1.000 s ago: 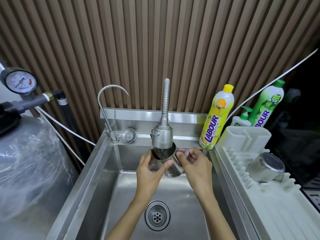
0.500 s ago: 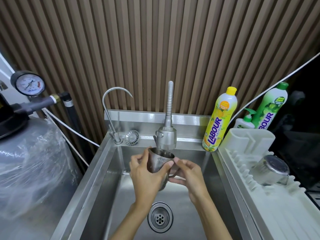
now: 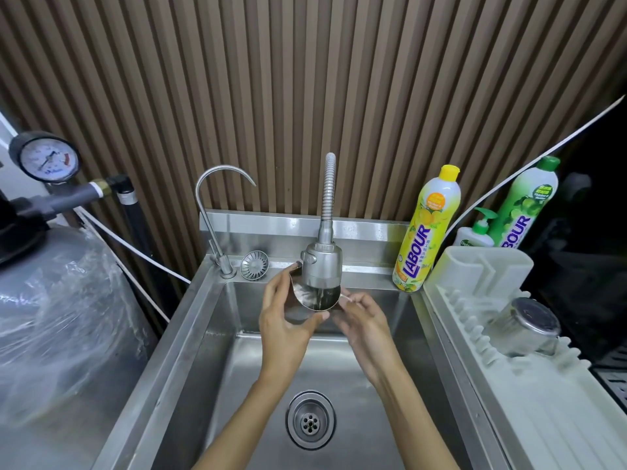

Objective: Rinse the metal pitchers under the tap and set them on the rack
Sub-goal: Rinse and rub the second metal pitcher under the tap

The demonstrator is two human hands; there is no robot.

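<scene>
A small metal pitcher (image 3: 310, 298) is held right under the flexible tap's spray head (image 3: 321, 268), its mouth tilted up toward the head, with water inside it. My left hand (image 3: 283, 320) wraps its body from the left. My right hand (image 3: 364, 320) holds its handle side on the right with the fingertips. A second metal pitcher (image 3: 522, 325) lies upside down on the white drying rack (image 3: 543, 401) to the right of the sink.
The steel sink (image 3: 210, 351) has a drain (image 3: 310, 420) at its middle. A thin gooseneck tap (image 3: 217, 212) and a strainer cap (image 3: 254, 264) sit at the back left. Yellow (image 3: 429, 228) and green (image 3: 524, 205) soap bottles stand back right. A wrapped tank (image 3: 57, 317) is left.
The pitcher went from upright below the spray head to raised and tilted with its mouth at the head. Both hands rose with it.
</scene>
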